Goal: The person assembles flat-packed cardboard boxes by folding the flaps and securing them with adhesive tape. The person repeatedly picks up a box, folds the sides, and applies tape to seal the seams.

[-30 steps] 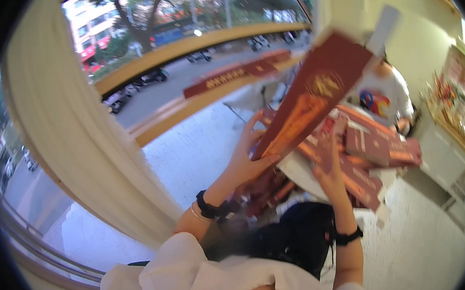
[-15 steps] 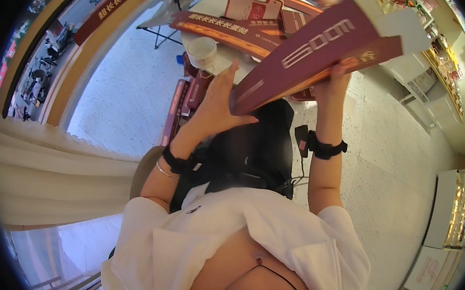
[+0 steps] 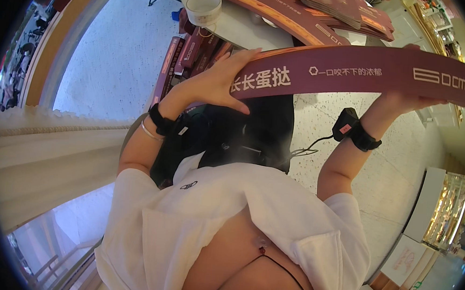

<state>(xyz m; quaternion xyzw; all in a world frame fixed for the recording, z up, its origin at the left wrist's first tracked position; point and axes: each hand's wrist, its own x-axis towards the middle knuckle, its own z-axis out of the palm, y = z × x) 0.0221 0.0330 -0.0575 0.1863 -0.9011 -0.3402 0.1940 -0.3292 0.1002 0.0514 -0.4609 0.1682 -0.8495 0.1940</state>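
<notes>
A long, narrow maroon cardboard box (image 3: 351, 72) with pale printing and an orange edge stretches nearly level above my lap. My left hand (image 3: 215, 82) cups its left end, fingers along the top edge and thumb below. At the other end my right hand (image 3: 402, 101) grips the box from beneath; some fingertips show above the top edge and the rest are hidden behind it. The right end looks shut, with a pale strip at its side. What the left palm covers cannot be seen.
Ahead, a pale table (image 3: 232, 26) bears a white cup (image 3: 203, 8) and a stack of flat maroon cartons (image 3: 334, 6). Several finished-looking maroon boxes (image 3: 190, 53) stand left of my knees. A cream curtain (image 3: 59, 160) hangs at the left. A black cable (image 3: 310, 148) runs by my right wrist.
The box has swung from a steep slant to nearly level, its long printed side now toward me. Its open flaps no longer show. My right hand moved right and slightly down.
</notes>
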